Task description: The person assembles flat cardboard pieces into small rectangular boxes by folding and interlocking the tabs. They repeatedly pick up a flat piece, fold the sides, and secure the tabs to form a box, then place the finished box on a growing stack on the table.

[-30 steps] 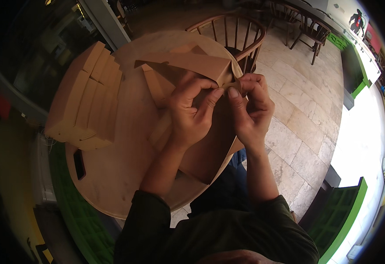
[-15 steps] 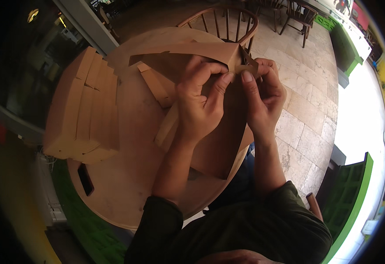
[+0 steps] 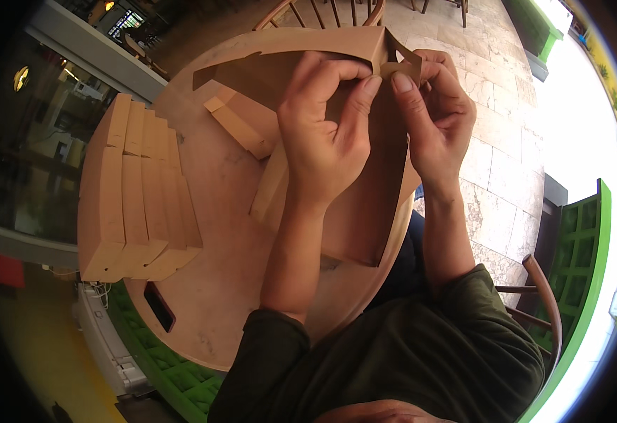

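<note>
Cardboard box blank (image 3: 365, 211), brown and partly folded, held up between my two hands above the round wooden table (image 3: 224, 282). My left hand (image 3: 322, 134) grips the blank from its near side, the fingers curled together, with forefinger and thumb pinched on a small corner flap (image 3: 396, 63) at the top of the sheet. My right hand (image 3: 435, 120) meets it from the other side, thumb tip pressed against the same flap and the remaining fingers wrapped behind the cardboard, so both hands are clamped on the blank and their fingertips nearly touch. The flap stands just above my knuckles, bent away from the main panel. The lower part of the blank hangs down past my left wrist, and its bottom corner lies over the table's near edge, close to my lap. A long side wall (image 3: 238, 127) of the blank, already folded up, rests on the tabletop to the left of my left hand.

Well to the left on the table lies a stack of flat folded boxes (image 3: 132, 204) of the same brown card, fanned so that each edge shows. A dark phone (image 3: 159, 307) lies near the table's rim, below that stack. Beyond the table stands a wooden chair (image 3: 322, 10) with a spindle back. My dark green sleeves (image 3: 421, 352) fill the lower edge of the view. Pale stone floor tiles (image 3: 506, 155) show to the right.
</note>
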Demonstrator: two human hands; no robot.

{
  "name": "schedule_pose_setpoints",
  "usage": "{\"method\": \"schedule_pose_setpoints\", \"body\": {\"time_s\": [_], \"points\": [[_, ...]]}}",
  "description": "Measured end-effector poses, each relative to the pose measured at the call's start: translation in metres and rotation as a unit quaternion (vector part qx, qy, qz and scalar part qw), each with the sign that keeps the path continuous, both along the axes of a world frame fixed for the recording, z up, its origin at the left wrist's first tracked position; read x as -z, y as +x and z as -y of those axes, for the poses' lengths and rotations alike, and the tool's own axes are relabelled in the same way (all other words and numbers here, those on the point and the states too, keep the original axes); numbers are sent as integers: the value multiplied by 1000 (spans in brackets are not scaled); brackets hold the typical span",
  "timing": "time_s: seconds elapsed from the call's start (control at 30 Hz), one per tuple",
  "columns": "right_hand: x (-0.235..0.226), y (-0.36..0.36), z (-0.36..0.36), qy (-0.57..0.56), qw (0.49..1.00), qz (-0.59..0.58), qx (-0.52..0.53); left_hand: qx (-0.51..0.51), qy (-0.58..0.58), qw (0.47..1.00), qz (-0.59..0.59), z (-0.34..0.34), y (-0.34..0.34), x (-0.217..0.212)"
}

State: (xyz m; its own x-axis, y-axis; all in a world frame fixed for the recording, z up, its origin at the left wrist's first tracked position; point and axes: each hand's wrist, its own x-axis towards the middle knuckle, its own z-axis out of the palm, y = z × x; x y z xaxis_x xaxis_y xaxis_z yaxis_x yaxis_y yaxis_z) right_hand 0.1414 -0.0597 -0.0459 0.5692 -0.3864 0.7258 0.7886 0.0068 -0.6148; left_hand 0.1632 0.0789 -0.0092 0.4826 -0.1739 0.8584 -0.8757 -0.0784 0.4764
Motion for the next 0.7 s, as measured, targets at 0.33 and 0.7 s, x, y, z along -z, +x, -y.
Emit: {"method": "schedule_pose_setpoints", "body": {"time_s": [0.33, 0.7], "points": [[-11, -8, 8, -17, 999, -26, -23, 24, -23, 998, -55, 0, -7, -2], [-22, -14, 3, -33, 996, -59, 51, 134, -146, 972, -127, 9, -3, 6]]}}
